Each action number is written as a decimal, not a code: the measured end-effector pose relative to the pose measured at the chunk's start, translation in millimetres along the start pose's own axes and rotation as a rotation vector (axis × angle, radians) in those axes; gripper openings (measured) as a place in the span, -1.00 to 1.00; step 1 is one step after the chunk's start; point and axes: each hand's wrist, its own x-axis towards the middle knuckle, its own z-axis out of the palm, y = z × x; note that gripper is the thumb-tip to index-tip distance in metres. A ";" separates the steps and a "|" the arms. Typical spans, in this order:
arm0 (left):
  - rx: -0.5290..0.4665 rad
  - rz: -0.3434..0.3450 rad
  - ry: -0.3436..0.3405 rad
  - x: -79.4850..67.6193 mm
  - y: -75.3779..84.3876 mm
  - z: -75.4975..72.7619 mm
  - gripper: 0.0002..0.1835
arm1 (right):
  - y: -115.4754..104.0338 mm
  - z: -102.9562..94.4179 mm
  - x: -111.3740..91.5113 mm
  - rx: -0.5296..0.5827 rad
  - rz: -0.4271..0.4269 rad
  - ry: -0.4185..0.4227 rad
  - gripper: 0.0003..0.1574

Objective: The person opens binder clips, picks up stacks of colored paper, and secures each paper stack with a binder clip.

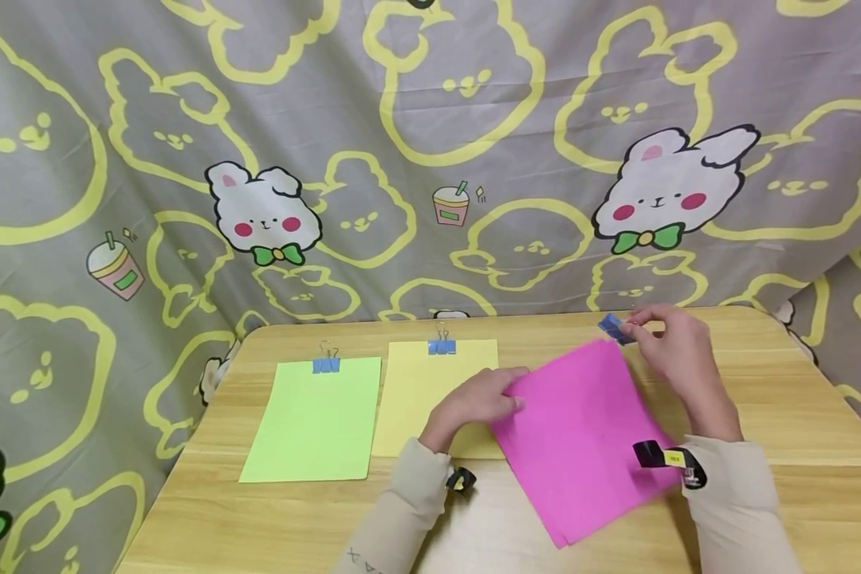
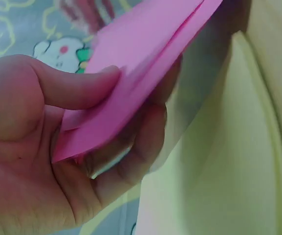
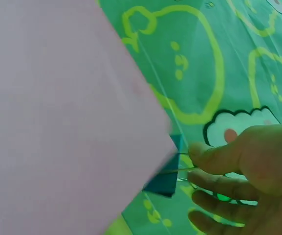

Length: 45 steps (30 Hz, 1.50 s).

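Observation:
A stack of pink paper (image 1: 588, 434) lies tilted over the wooden table (image 1: 796, 414), its left corner pinched between thumb and fingers of my left hand (image 1: 477, 402). The left wrist view shows the same pink sheets (image 2: 145, 73) held in that left hand (image 2: 72, 147). At the paper's far corner my right hand (image 1: 678, 347) pinches the wire handles of a blue binder clip (image 1: 615, 327). In the right wrist view the blue clip (image 3: 166, 178) sits at the edge of the pink paper (image 3: 62, 127), held by the right hand (image 3: 238, 171).
A green paper stack (image 1: 316, 422) and a yellow paper stack (image 1: 430, 391) lie side by side on the table's left half, each with a blue clip (image 1: 326, 364) (image 1: 441, 346) on its far edge. A bunny-print curtain (image 1: 430, 159) hangs behind.

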 end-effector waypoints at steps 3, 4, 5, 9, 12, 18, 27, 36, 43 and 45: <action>-0.092 -0.007 0.025 -2.9 -8.2 -9.7 -0.54 | 4.7 -6.6 -0.5 0.008 0.020 0.045 -0.68; -0.118 -0.018 0.035 -4.1 -11.5 -12.6 -0.54 | 7.2 -8.4 -0.8 0.013 0.020 0.056 -0.67; -0.136 -0.029 0.046 -5.7 -14.5 -16.0 -0.54 | 9.8 -10.0 -1.0 0.014 0.018 0.068 -0.66; -0.163 -0.059 0.088 -11.9 -26.2 -29.7 -0.75 | 19.5 -12.7 -2.0 0.033 0.027 0.021 -0.61; -0.162 -0.059 0.097 -16.4 -34.8 -38.9 -0.68 | 24.9 -11.1 -2.1 0.029 0.056 -0.089 -0.59; -0.168 -0.128 0.045 -30.7 -47.9 -51.1 -0.82 | 29.3 -3.1 -3.0 -0.005 0.083 -0.225 -0.62; -0.231 -0.224 0.027 -35.1 -53.9 -49.3 -0.64 | 27.2 0.0 -12.5 0.104 -0.120 -0.721 -0.86; -0.237 -0.175 -0.042 -31.8 -56.9 -49.6 -0.77 | 10.7 9.5 -18.4 0.279 -0.124 -1.035 -0.88; -0.242 -0.160 -0.040 -30.1 -50.1 -46.4 -0.43 | 4.8 13.2 -14.6 0.237 -0.163 -1.036 -0.84; -0.254 -0.129 -0.020 -29.1 -46.1 -45.3 -0.53 | 4.2 13.8 -13.6 0.229 -0.161 -1.036 -0.85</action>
